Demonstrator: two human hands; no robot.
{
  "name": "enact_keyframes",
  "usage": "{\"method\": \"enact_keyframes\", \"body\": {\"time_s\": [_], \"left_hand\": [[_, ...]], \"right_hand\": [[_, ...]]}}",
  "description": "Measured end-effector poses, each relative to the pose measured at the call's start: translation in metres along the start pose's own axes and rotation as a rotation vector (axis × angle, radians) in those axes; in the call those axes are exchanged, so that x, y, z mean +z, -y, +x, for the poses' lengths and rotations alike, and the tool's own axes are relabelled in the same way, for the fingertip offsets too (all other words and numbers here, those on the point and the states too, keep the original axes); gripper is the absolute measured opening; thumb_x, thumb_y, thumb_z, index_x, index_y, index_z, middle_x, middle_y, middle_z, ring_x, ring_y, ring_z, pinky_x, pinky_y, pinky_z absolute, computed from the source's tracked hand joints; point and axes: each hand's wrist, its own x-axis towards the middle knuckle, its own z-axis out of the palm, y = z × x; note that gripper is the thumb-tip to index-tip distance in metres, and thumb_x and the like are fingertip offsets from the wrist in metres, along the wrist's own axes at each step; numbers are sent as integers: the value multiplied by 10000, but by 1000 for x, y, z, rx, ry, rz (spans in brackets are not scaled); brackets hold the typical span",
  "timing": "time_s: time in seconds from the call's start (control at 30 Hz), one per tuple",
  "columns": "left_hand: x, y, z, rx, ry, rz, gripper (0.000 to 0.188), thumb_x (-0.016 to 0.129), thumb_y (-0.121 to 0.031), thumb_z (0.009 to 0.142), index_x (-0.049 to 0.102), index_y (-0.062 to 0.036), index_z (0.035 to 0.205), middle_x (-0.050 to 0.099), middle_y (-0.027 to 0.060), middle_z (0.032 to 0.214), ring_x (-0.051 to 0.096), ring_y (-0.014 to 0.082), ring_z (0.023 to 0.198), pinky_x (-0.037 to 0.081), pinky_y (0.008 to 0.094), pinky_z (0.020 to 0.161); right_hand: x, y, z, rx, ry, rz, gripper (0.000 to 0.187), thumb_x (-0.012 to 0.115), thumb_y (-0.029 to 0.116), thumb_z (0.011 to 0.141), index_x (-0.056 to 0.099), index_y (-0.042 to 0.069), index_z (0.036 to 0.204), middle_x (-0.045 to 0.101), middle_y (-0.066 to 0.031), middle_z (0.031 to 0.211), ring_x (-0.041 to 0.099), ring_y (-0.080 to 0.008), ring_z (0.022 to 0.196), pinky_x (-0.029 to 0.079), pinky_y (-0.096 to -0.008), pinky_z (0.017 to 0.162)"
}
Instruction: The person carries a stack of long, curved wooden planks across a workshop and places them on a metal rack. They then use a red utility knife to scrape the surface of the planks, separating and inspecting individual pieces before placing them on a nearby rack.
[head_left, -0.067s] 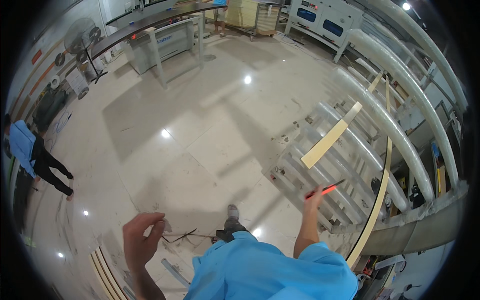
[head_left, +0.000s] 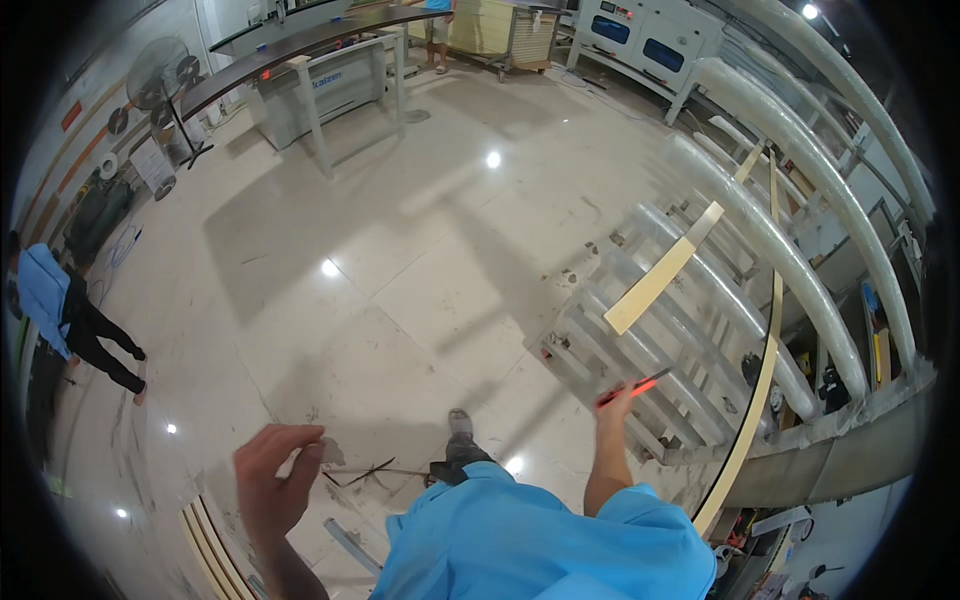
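The red pencil-like tool (head_left: 632, 389) is pinched in the raised right hand (head_left: 612, 403), above the roller rack (head_left: 640, 350) bearing a pale wooden strip (head_left: 660, 272). The left hand (head_left: 272, 478) hangs loosely curled, empty, over the tiled floor (head_left: 400, 250). No mark on the strip is visible, so the work appears barely begun.

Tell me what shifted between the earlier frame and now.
The right hand, gripping the slim red-orange cutter, dropped slightly and drifted left. The left hand, fingers curled, slid a little left. The pale wooden strip on the plastic-wrapped roller rack and the glossy tiled floor stayed put.
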Motion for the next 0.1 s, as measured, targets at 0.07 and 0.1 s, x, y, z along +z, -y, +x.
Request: {"method": "enact_keyframes", "body": {"time_s": [0.07,0.1], "left_hand": [[-30,-5,-2,197,-191,-36,156,636,-57,799,705,-1,928,683,122,755,631,226,650,520,350,675],[-53,-5,-10,295,-360,-40,158,616,-87,799,701,-6,906,668,116,722,609,247,612,515,376,698]], "right_hand": [[-35,-57,-30,94,-176,-178,616,612,721,826,394,181,625,362,0,482,406,-171,386,336,-312,363],[-41,-84,-44,104,-336,-243,683,583,795,781,409,154,628,380,-26,474,427,-209,387,355,-348,370]]}}
